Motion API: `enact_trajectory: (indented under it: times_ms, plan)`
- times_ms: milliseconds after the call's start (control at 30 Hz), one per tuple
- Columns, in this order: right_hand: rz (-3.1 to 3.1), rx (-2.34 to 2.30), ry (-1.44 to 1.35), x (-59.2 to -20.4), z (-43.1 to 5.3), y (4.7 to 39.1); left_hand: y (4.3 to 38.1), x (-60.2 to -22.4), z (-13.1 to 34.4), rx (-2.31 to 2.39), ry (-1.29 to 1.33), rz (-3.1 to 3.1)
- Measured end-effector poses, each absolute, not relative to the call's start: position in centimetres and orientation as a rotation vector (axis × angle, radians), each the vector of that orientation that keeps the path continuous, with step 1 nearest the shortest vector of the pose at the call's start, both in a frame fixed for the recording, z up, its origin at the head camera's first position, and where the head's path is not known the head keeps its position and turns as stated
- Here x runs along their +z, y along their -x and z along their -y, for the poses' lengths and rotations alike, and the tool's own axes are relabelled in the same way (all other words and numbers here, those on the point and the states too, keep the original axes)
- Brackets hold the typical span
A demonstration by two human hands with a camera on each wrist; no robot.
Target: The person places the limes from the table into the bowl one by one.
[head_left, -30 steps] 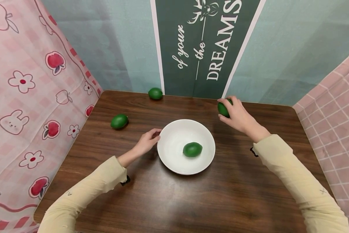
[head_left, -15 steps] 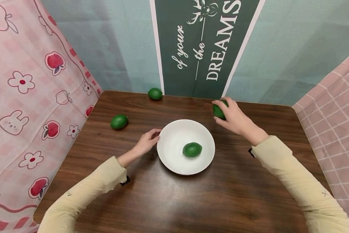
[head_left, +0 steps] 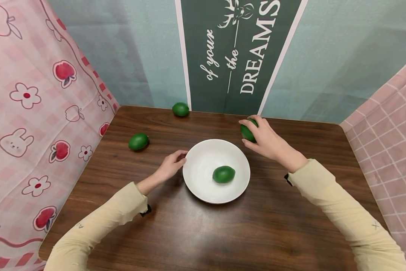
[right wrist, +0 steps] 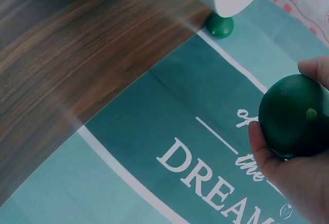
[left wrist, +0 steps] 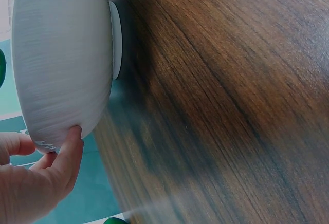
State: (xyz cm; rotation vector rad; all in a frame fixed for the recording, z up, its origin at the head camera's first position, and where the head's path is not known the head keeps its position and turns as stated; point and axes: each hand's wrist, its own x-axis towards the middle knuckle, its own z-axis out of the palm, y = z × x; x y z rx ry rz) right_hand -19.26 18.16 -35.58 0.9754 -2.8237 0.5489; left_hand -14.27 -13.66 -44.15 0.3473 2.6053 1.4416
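My left hand grips the left rim of a white bowl. In the left wrist view its fingertips press the outside of the bowl, with the thumb at the rim. One green lime lies inside the bowl. Beyond the bowl's right rim, my right hand holds another lime, partly covered by the fingers. The right wrist view shows thumb and fingers wrapped around this lime, apart from the bowl.
Two more limes rest on the brown wooden table: one lime left of the bowl, one lime at the back edge. A blue-green cloth hangs behind, with pink cloths at the sides.
My right hand has moved left with the lime, closer to the bowl. The left hand, the bowl and the other limes have stayed in place.
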Motion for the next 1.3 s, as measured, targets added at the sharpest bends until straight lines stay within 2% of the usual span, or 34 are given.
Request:
enact_trajectory:
  times_ms: [1300]
  plan:
    - [2.748,0.534,-1.260,-35.2,-13.2,18.2,14.3,-44.0,13.8,1.381,-0.316,-2.610]
